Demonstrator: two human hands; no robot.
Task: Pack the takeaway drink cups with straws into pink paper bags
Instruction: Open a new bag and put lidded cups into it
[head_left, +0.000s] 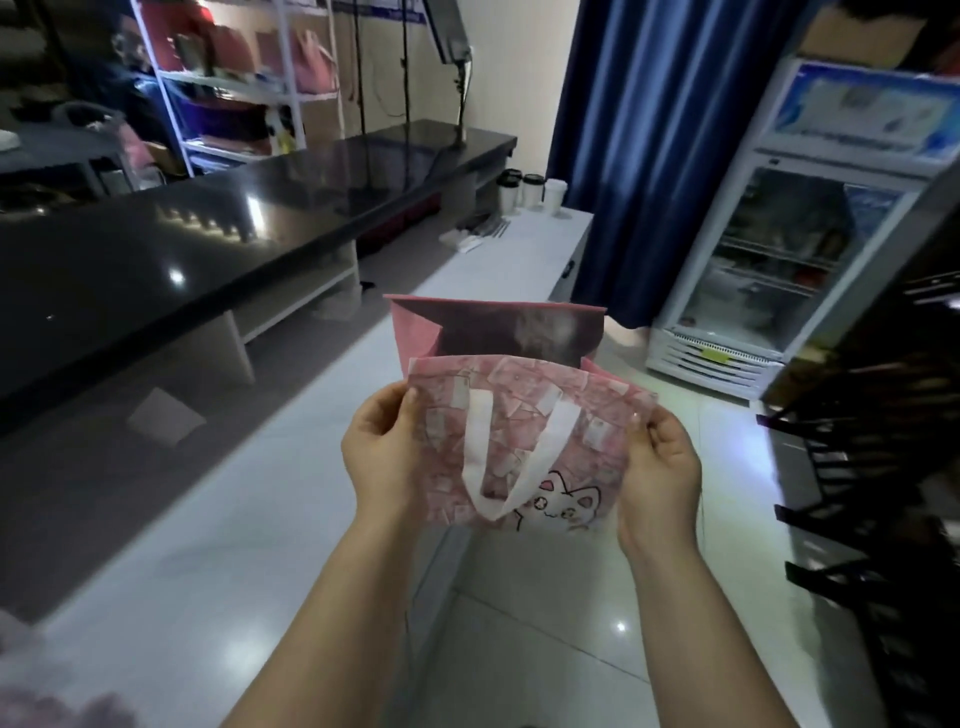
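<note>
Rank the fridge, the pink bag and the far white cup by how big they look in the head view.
1. The fridge, largest.
2. The pink bag, somewhat smaller; it is near the camera, which inflates it.
3. The white cup, far off, smallest by far.

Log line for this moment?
stage: opening bag | left hand: grips pink paper bag, left edge | right hand: grips right edge | bag mouth: spread open | cups: on far white counter, not packed
</note>
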